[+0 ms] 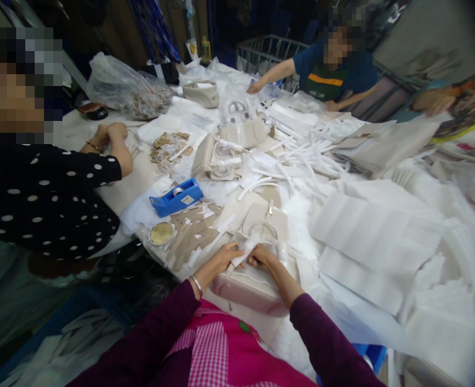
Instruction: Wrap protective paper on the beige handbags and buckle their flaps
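Note:
A pale handbag (247, 294) lies in front of me at the table's near edge, its flap (279, 217) folded open away from me with a metal clasp on it. Over the bag, my left hand (229, 255) pinches a piece of white wrapping (248, 246) between thumb and fingers. Close beside it, my right hand (262, 255) is closed at the same wrapping, knuckles up; what its fingers grip is partly hidden. A rounded handle (267, 230) shows just beyond my hands, partly covered in clear and white wrap.
Left of the bag are a blue tape dispenser (176, 198), a round tin (162, 234) and scattered brown strips (191, 231). White foam sheets (376, 231) pile up at right. More handbags (217, 158) stand farther back. Co-workers sit at left (47, 199), far side (334, 75) and right.

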Motion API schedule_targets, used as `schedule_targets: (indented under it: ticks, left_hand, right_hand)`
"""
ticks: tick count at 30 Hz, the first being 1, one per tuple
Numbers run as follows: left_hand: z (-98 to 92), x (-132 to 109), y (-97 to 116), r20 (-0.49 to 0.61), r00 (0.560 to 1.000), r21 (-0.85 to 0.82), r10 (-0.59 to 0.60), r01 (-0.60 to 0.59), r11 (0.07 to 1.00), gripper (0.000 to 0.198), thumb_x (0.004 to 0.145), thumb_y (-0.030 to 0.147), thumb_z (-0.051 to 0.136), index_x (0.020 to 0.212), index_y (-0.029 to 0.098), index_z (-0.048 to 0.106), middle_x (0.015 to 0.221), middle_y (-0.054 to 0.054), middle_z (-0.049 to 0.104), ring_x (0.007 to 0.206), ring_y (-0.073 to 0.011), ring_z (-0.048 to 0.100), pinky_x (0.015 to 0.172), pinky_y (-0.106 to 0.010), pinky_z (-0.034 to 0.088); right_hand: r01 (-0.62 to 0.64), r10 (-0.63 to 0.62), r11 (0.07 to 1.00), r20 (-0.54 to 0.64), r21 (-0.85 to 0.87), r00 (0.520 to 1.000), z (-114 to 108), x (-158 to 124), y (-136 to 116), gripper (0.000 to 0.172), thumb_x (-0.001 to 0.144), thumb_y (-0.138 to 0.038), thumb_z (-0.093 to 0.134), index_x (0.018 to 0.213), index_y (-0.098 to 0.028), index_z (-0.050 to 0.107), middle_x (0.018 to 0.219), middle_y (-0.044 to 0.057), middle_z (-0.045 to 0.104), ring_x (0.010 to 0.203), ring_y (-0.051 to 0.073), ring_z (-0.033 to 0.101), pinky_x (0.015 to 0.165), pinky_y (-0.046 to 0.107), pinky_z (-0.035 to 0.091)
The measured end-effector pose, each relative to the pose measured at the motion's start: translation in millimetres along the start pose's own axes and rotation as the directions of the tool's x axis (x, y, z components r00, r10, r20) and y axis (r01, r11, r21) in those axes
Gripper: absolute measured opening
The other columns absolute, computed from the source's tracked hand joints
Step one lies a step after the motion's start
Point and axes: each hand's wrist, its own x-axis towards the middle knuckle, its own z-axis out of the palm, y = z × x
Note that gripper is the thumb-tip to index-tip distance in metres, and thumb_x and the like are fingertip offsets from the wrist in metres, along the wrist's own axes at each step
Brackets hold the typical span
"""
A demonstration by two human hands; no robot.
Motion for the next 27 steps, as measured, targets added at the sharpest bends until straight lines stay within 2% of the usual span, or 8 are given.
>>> schedule_targets:
  ticks: [5, 10, 14, 16, 18, 20, 24, 27]
  left_hand:
    - [2.9, -1, -1, -0.043, 0.999, 0.005, 0.012, -0.012, 1.000, 0.062, 0.060, 0.048, 0.075, 0.106, 0.012, 0.055, 0.066, -0.002, 0.066, 0.047, -0.0139, 0.059, 0.047, -0.024, 0.045]
    - [-0.5, 0, -6, -0.057, 0.997, 0.147, -0.041, 0.049, 0.988, 0.054, 0.059, 0.058, 0.071, 0.072, 0.006, 0.063, 0.051, -0.007, 0.061, 0.046, -0.0147, 0.056, 0.050, -0.026, 0.043]
    - [-3.7, 0, -10, -0.061, 0.998, 0.216, 0.001, 0.013, 0.976, 0.058, 0.060, 0.065, 0.065, 0.056, 0.007, 0.063, 0.051, -0.008, 0.061, 0.046, -0.0141, 0.055, 0.051, -0.027, 0.041]
    - [-3.5, -1, -10, -0.057, 0.998, 0.228, 0.032, -0.019, 0.973, 0.058, 0.061, 0.065, 0.064, 0.054, 0.007, 0.063, 0.051, -0.008, 0.061, 0.046, -0.0136, 0.054, 0.052, -0.027, 0.041]
    - [-2.0, -3, -7, -0.053, 0.998, 0.236, 0.043, -0.029, 0.971, 0.056, 0.060, 0.063, 0.065, 0.054, 0.007, 0.063, 0.049, -0.007, 0.059, 0.044, -0.0128, 0.052, 0.052, -0.026, 0.040]
    - [0.3, -6, -2, -0.047, 0.998, 0.242, 0.036, -0.023, 0.970, 0.052, 0.059, 0.059, 0.068, 0.055, 0.007, 0.063, 0.046, -0.005, 0.057, 0.043, -0.0122, 0.049, 0.050, -0.026, 0.038]
    - [3.7, -14, 7, -0.057, 0.998, 0.279, 0.017, -0.001, 0.960, 0.047, 0.061, 0.054, 0.068, 0.055, 0.009, 0.063, 0.043, -0.003, 0.054, 0.041, -0.0115, 0.047, 0.048, -0.025, 0.037]
    - [4.0, -12, 7, -0.062, 0.998, 0.339, 0.026, -0.003, 0.941, 0.046, 0.064, 0.054, 0.065, 0.054, 0.009, 0.062, 0.044, -0.004, 0.056, 0.042, -0.0115, 0.048, 0.046, -0.024, 0.035]
  right_hand:
    - [-0.041, 0.042, 0.999, -0.004, 0.007, 0.999, -2, -5, 3, 0.013, 0.059, -0.014, 0.053, 0.047, -0.017, 0.056, 0.041, 0.000, 0.055, 0.034, 0.008, 0.042, 0.037, 0.021, 0.033]
    - [-0.007, 0.006, 1.000, -0.091, -0.015, 0.996, -4, -4, -2, 0.009, 0.057, -0.012, 0.054, 0.049, -0.016, 0.055, 0.042, -0.002, 0.054, 0.036, 0.008, 0.044, 0.038, 0.020, 0.033]
    - [0.040, -0.047, 0.998, -0.125, -0.056, 0.991, -3, -21, 0, 0.003, 0.061, -0.014, 0.055, 0.062, -0.016, 0.056, 0.048, -0.001, 0.057, 0.042, 0.011, 0.050, 0.044, 0.022, 0.039]
    - [0.147, -0.170, 0.978, -0.160, -0.148, 0.972, -4, -39, 7, 0.017, 0.063, -0.012, 0.053, 0.079, -0.017, 0.058, 0.059, 0.000, 0.062, 0.050, 0.014, 0.055, 0.050, 0.024, 0.043]
    - [0.316, -0.384, 0.891, -0.169, -0.327, 0.908, -6, -57, 17, 0.035, 0.065, -0.006, 0.047, 0.097, -0.018, 0.056, 0.073, 0.002, 0.065, 0.062, 0.016, 0.058, 0.059, 0.027, 0.046]
    - [0.430, -0.561, 0.741, -0.122, -0.516, 0.819, -8, -71, 24, 0.044, 0.068, -0.002, 0.041, 0.107, -0.019, 0.053, 0.082, 0.004, 0.065, 0.070, 0.016, 0.060, 0.064, 0.028, 0.047]
    - [0.434, -0.684, 0.469, -0.006, -0.769, 0.729, -12, -81, 21, 0.030, 0.081, -0.004, 0.038, 0.095, -0.019, 0.060, 0.079, 0.005, 0.063, 0.071, 0.017, 0.057, 0.064, 0.026, 0.043]
    - [0.416, -0.775, 0.248, 0.079, -0.875, 0.628, -12, -76, 4, 0.024, 0.085, -0.008, 0.044, 0.085, -0.020, 0.063, 0.086, 0.007, 0.062, 0.079, 0.019, 0.054, 0.066, 0.028, 0.040]
